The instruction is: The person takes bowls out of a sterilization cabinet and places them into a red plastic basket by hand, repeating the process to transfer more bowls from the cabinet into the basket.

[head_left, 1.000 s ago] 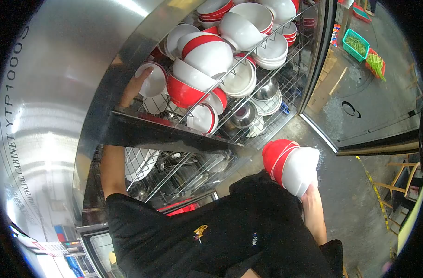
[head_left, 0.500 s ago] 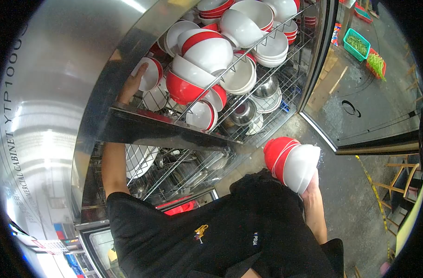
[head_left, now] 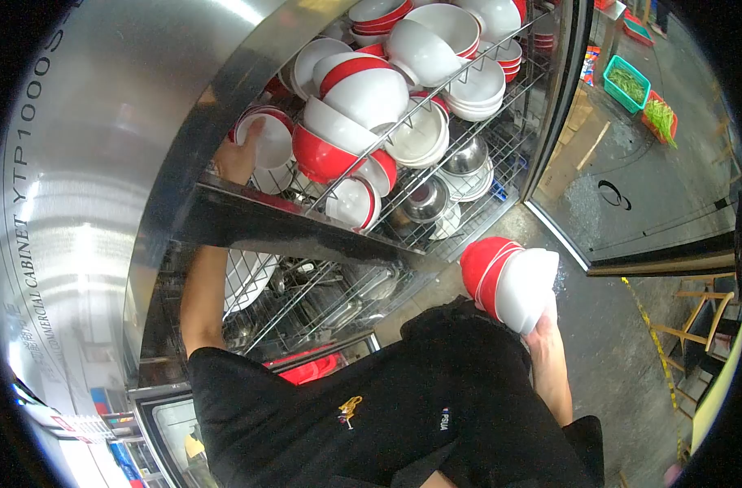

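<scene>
Inside the metal cabinet, my left hand grips the rim of a red-and-white bowl at the left end of the wire shelf. Its fingers reach over the edge into the white inside, and another red rim shows behind. Out in front of the cabinet, my right hand holds a tilted stack of nested bowls, red on the left and white on the right. The palm is hidden by the stack. Beside my left hand, white and red bowls lie piled on the shelf.
Metal bowls and plates sit below the upper rack. A dark crossbar runs between the upper and lower compartments. The open glass door stands at the right. Behind it are a green basket and a red basket of vegetables.
The bowl at my left hand tilted upright and right, then shifted back, with a second red rim now visible. My left hand moved slightly. My right hand and its stack barely moved.
</scene>
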The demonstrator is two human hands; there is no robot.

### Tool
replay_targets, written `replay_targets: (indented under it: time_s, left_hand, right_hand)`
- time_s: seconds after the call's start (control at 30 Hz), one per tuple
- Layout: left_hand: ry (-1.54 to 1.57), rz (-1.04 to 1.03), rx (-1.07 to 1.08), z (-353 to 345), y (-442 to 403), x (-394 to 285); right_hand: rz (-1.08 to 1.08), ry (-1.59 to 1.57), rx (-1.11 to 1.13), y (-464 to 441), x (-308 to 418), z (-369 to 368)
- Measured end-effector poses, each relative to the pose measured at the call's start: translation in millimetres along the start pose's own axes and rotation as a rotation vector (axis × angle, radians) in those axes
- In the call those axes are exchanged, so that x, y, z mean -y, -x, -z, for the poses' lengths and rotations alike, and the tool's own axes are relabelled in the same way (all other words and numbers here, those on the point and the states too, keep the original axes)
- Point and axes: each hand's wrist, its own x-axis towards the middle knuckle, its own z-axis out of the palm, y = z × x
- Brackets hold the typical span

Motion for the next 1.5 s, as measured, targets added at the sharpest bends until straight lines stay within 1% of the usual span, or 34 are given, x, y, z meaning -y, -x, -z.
replay_targets:
  time_s: [0.03, 0.07, 0.1, 0.13, 0.2, 0.23, 0.27, 0.3, 0.4, 0.47, 0.53, 0.57, 0.6, 0.67, 0.7, 0.77, 0.8, 0.83, 0.9, 0.93, 1.03, 1.07, 1.1, 1.17, 1.2, 1.23, 1.27, 1.3, 1.33, 1.37, 1.4, 1.43, 1.47, 1.5]
  left_hand:
    - [-0.002, 0.003, 0.000, -7, -2, 11]
    - [0.118, 0.037, 0.015, -15, -8, 24]
    - [0.239, 0.069, 0.030, -12, -9, 18]
    - [0.238, 0.069, 0.030, -10, -6, 11]
    - [0.506, 0.252, 0.077, -2, 3, -5]
    - [0.502, 0.251, 0.074, -3, 6, 7]
    - [0.745, 0.439, 0.227, -6, 10, 28]
    - [0.987, 0.629, 0.380, -3, 13, 34]
    - [1.019, 0.706, 0.391, 10, 14, 54]
    - [1.057, 0.791, 0.393, 26, 22, 64]
    - [1.099, 0.883, 0.377, 46, 36, 74]
    - [1.126, 0.934, 0.355, 59, 47, 80]
    - [1.159, 0.986, 0.318, 74, 62, 85]
    - [1.235, 1.067, 0.207, 116, 93, 94]
    - [1.267, 1.104, 0.148, 141, 112, 97]
    - [0.902, 1.138, 0.273, 177, 119, 33]
    - [1.047, 1.130, 0.309, 187, 135, 53]
    - [1.041, 1.149, 0.260, 201, 146, 51]
    - [1.011, 1.066, 0.485, 223, 163, 48]
    - [0.973, 1.086, 0.516, 229, 170, 48]
    - [0.959, 1.144, 0.441, 251, 198, 44]
    - [0.991, 1.144, 0.451, 258, 208, 40]
    - [0.996, 1.152, 0.423, 264, 220, 43]
    - [1.001, 1.065, 0.443, 271, 247, 49]
    - [1.132, 1.123, 0.434, 274, 259, 40]
    - [1.165, 1.164, 0.299, 273, 274, 28]
    - [1.175, 1.185, 0.258, 272, 293, 13]
    - [1.188, 1.207, 0.213, 271, 313, -1]
    - [1.224, 1.301, 0.062, 258, 348, 3]
    - [1.373, 1.191, 0.101, 252, 373, -13]
    - [1.504, 1.161, 0.113, 246, 396, -30]
    - [1.561, 1.109, -0.032, 233, 434, -35]
    - [1.460, 1.215, -0.097, 227, 456, -59]
    - [1.493, 1.243, -0.186, 219, 484, -74]
  right_hand:
    - [-0.011, 0.011, -0.011, -3, -1, 6]
    - [-0.021, 0.020, -0.023, -5, -1, 10]
    - [-0.021, 0.020, -0.023, -7, -1, 9]
    - [-0.007, -0.004, -0.003, -10, 0, 8]
    - [0.005, -0.029, 0.023, -12, 2, 8]
    - [-0.057, -0.007, 0.012, -11, 4, 11]
    - [-0.123, 0.018, 0.000, -11, 6, 14]
    - [-0.130, 0.020, 0.003, -12, 8, 14]
    - [-0.191, 0.030, 0.065, -16, 15, 9]
    - [-0.188, 0.055, 0.037, -18, 23, 0]
    - [-0.277, 0.030, 0.067, -38, 23, 22]
    - [-0.342, -0.005, 0.088, -46, 26, 31]
    - [-0.382, 0.038, 0.106, -47, 31, 28]
    - [-0.407, 0.057, 0.148, -56, 41, 12]
    - [-0.454, 0.101, 0.182, -63, 46, 5]
    - [-0.492, 0.169, 0.212, -76, 52, -4]
    - [-0.519, 0.218, 0.215, -87, 53, 0]
    - [-0.554, 0.242, 0.238, -93, 54, -5]
    - [-0.518, 0.306, 0.315, -101, 56, -22]
    - [-0.601, 0.264, 0.318, -97, 55, -33]
    - [-0.611, 0.354, 0.365, -114, 47, -16]
    - [-0.629, 0.374, 0.380, -113, 45, -18]
    - [-0.600, 0.413, 0.419, -110, 40, -21]
    - [-0.578, 0.467, 0.472, -102, 31, -23]
    - [-0.614, 0.436, 0.421, -98, 26, -21]
    - [-0.649, 0.408, 0.369, -96, 22, -16]
    - [-0.710, 0.275, 0.240, -102, 15, -2]
    - [-0.723, 0.308, 0.248, -99, 13, -4]
    - [-0.723, 0.379, 0.298, -90, 8, -6]
    - [-0.723, 0.446, 0.345, -77, 0, -10]
    - [-0.723, 0.513, 0.362, -62, -5, -16]
    - [-0.734, 0.537, 0.369, -35, -12, -39]
    - [-0.703, 0.573, 0.148, -1, -20, -68]
    - [-0.662, 0.607, -0.069, 21, -27, -81]
